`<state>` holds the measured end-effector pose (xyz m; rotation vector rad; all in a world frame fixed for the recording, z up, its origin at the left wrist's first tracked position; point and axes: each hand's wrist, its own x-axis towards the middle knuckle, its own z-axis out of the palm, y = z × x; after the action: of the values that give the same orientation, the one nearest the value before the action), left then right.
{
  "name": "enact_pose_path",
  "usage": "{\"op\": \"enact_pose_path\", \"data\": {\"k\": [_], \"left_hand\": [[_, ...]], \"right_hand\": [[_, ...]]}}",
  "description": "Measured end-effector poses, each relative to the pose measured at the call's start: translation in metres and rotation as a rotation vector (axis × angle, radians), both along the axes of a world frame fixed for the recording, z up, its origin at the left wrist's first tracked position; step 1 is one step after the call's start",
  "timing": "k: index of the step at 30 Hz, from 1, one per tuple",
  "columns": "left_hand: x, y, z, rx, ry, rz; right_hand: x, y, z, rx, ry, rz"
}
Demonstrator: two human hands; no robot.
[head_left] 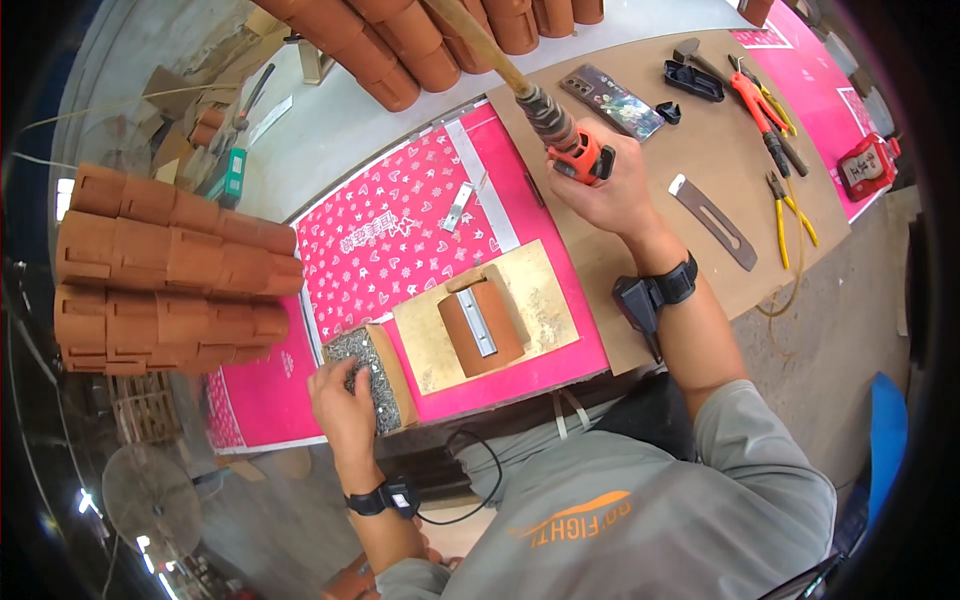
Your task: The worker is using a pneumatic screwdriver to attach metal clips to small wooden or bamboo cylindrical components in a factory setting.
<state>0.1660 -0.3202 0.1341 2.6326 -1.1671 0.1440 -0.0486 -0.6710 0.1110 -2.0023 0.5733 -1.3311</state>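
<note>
My left hand (pixel 343 402) reaches into an open cardboard box (pixel 403 384) of small grey metal screws (pixel 384 402). Its fingers are bent together over them; whatever lies between the fingertips is too small to make out. Raised above the table, my right hand (pixel 610 190) is closed round a power screwdriver (pixel 550 120) with an orange and black body, and a tan hose runs up from it. Between the hands, a terracotta-coloured curved piece (pixel 506 318) with a silver metal strip (pixel 477 322) along its top sits on a pale wooden board (pixel 555 300).
Stacked terracotta-coloured pieces (pixel 170 270) stand at the left, more (pixel 400 60) at the back. A loose metal bracket (pixel 459 207) lies on the pink sheet. On brown cardboard at the right are a phone (pixel 610 100), pliers (pixel 783 220), a hammer (pixel 715 70) and a slotted bar (pixel 715 222).
</note>
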Motion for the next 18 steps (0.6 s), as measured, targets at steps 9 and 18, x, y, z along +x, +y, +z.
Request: {"op": "enact_pose_path", "data": {"k": [9, 18], "left_hand": [[0.005, 0.003, -0.011, -0.021, 0.079, 0.032], [0.002, 0.019, -0.018, -0.157, -0.005, 0.110]], "right_hand": [[0.001, -0.001, -0.005, 0.047, -0.043, 0.006], [0.002, -0.001, -0.006, 0.016, -0.022, -0.004]]}}
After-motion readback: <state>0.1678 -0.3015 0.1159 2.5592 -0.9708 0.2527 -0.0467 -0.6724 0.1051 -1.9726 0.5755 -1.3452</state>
